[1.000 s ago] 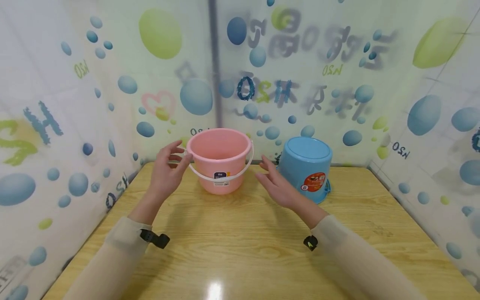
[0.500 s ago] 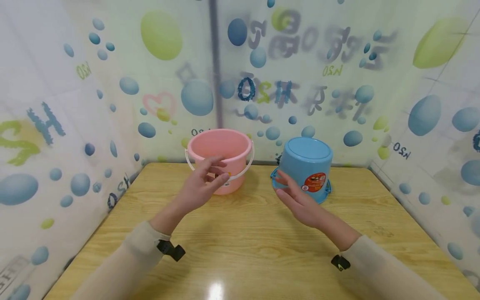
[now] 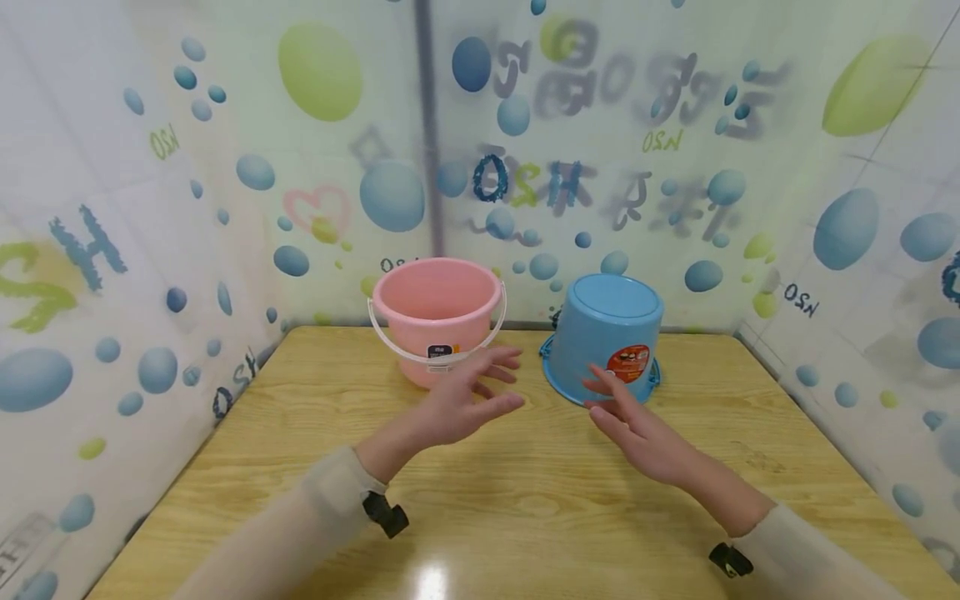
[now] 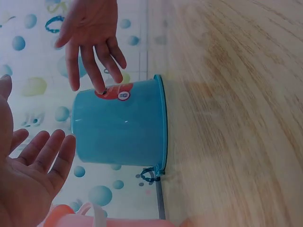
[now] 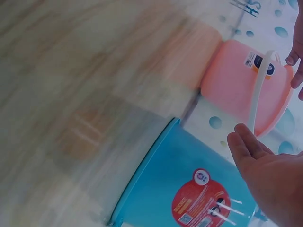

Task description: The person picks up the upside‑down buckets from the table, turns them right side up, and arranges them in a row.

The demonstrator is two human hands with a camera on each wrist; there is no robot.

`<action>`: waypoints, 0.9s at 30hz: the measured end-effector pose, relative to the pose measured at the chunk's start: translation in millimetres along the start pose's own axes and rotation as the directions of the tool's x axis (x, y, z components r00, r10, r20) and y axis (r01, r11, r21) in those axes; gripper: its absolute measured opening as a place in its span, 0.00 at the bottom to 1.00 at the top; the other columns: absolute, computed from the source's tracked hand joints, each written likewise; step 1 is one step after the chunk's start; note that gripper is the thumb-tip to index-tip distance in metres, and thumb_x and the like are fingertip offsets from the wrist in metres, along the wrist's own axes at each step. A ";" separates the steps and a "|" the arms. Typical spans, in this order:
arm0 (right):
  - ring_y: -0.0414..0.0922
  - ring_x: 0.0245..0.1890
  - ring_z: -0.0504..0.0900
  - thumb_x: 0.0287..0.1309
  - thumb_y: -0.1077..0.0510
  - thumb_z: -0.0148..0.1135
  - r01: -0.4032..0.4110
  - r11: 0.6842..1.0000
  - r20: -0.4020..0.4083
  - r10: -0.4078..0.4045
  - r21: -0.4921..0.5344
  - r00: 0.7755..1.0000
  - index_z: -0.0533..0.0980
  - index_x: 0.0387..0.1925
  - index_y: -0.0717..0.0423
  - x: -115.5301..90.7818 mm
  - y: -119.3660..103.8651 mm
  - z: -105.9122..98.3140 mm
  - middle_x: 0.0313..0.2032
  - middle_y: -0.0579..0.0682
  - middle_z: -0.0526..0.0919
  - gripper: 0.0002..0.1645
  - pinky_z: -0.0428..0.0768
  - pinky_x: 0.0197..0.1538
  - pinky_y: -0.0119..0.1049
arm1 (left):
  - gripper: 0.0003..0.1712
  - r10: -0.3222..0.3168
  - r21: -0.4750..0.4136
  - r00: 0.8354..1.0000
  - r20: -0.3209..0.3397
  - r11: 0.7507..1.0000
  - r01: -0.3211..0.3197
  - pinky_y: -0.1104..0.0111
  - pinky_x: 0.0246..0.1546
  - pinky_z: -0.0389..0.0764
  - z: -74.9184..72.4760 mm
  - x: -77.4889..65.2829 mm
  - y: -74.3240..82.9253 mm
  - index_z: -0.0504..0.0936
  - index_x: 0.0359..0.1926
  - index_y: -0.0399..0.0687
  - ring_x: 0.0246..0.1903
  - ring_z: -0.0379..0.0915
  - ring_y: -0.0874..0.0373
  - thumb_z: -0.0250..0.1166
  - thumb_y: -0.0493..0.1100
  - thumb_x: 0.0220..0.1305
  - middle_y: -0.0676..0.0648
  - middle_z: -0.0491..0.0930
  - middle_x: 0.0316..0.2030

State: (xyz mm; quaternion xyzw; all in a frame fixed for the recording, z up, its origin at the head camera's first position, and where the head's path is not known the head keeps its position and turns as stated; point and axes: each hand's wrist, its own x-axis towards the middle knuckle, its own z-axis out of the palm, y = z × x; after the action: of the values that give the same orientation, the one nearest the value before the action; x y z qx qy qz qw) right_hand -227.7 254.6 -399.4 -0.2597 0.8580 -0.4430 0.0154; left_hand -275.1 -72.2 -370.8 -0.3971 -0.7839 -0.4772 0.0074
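Observation:
A pink bucket (image 3: pixel 408 337) stands upright at the back of the table, its white handle (image 3: pixel 390 343) hanging across the front. To its right a blue bucket (image 3: pixel 581 350) rests upside down, base up, with a red label (image 3: pixel 628 364). My left hand (image 3: pixel 457 404), fingers spread and holding nothing, is in front of the pink bucket and overlaps its lower right side. My right hand (image 3: pixel 645 437), likewise holding nothing, is in front of the blue bucket with its fingertips overlapping the label's edge. In the left wrist view both hands show with the blue bucket (image 4: pixel 120 135) between them and the wood.
The wood-grain table (image 3: pixel 525 517) runs up to a back wall (image 3: pixel 645 100) printed with blue and green bubbles. Similar printed walls close in on the left and right sides. Each wrist carries a black strap device, such as the left one (image 3: pixel 386 514).
My left hand has left the pink bucket's left rim and moved right and nearer to me. My right hand has also moved right and nearer. Both buckets stay where they were.

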 end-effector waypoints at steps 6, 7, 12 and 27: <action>0.72 0.74 0.75 0.89 0.51 0.49 -0.042 0.998 -0.017 0.042 -0.040 0.999 0.43 0.89 0.57 -12.5 10.7 -13.5 0.81 0.70 0.62 0.42 0.82 0.67 0.68 | 0.39 -0.053 -0.013 0.996 0.069 0.998 0.054 0.58 0.62 0.87 18.1 15.1 -9.2 0.66 0.84 0.54 0.70 0.79 0.43 0.70 0.48 0.79 0.42 0.76 0.73; 0.71 0.73 0.76 0.89 0.50 0.49 -0.058 0.997 -0.023 0.057 -0.049 0.998 0.43 0.90 0.57 -14.2 13.8 -16.3 0.81 0.70 0.62 0.43 0.83 0.67 0.67 | 0.39 -0.068 -0.017 0.994 0.080 0.997 0.070 0.58 0.63 0.86 20.7 17.8 -11.5 0.65 0.84 0.55 0.71 0.79 0.44 0.69 0.48 0.79 0.42 0.76 0.74; 0.70 0.72 0.78 0.88 0.49 0.51 -0.126 0.988 -0.047 0.122 -0.089 0.991 0.40 0.89 0.60 -21.6 30.3 -30.8 0.80 0.71 0.62 0.46 0.85 0.65 0.64 | 0.42 -0.112 -0.001 0.987 0.114 0.994 0.113 0.59 0.63 0.86 32.4 32.3 -24.2 0.62 0.86 0.55 0.73 0.77 0.45 0.69 0.52 0.79 0.42 0.73 0.76; 0.84 0.75 0.64 0.78 0.46 0.68 -0.260 0.948 -0.026 0.259 -0.185 0.965 0.27 0.86 0.67 -8.4 74.5 -72.0 0.82 0.81 0.46 0.68 0.68 0.73 0.79 | 0.57 -0.215 0.073 0.961 0.177 0.976 0.205 0.42 0.73 0.78 49.6 79.8 -62.4 0.47 0.91 0.52 0.80 0.66 0.36 0.72 0.57 0.76 0.39 0.59 0.85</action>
State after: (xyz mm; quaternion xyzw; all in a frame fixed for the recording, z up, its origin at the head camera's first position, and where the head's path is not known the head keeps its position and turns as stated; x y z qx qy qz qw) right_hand -271.1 347.9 -414.6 -0.1446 0.9223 -0.3550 0.0485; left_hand -350.8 0.1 -413.0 -0.3539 -0.8315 -0.4151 -0.1047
